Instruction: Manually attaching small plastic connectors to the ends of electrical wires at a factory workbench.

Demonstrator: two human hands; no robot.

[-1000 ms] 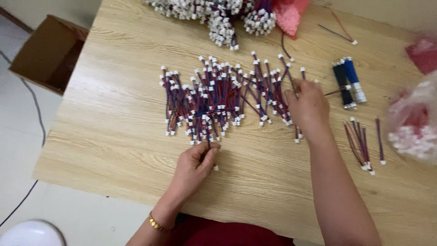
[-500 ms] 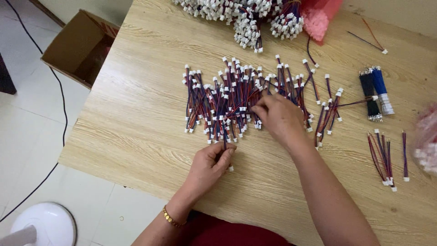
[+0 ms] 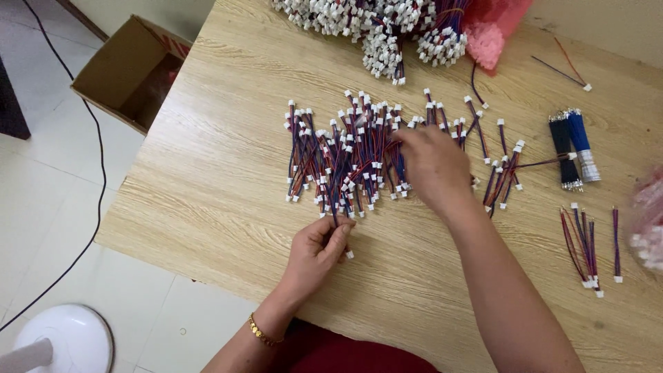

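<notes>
A spread of short red-and-blue wire leads with white plug ends (image 3: 345, 155) lies across the middle of the wooden table (image 3: 221, 138). My left hand (image 3: 319, 250) pinches the near end of one lead at the front edge of the spread. My right hand (image 3: 434, 166) rests palm down on the right part of the spread, fingers reaching in among the leads; what the fingertips grip is hidden.
A heap of bundled leads (image 3: 376, 24) and a pink bag (image 3: 492, 27) lie at the far edge. Blue and black wire bundles (image 3: 573, 146) and several loose leads (image 3: 587, 245) sit at the right. A cardboard box (image 3: 131, 69) and a white fan base (image 3: 65, 342) stand on the floor at the left.
My right hand has moved left from the right-hand edge of the spread into its middle. My left hand has stayed at the front edge, pinching a lead.
</notes>
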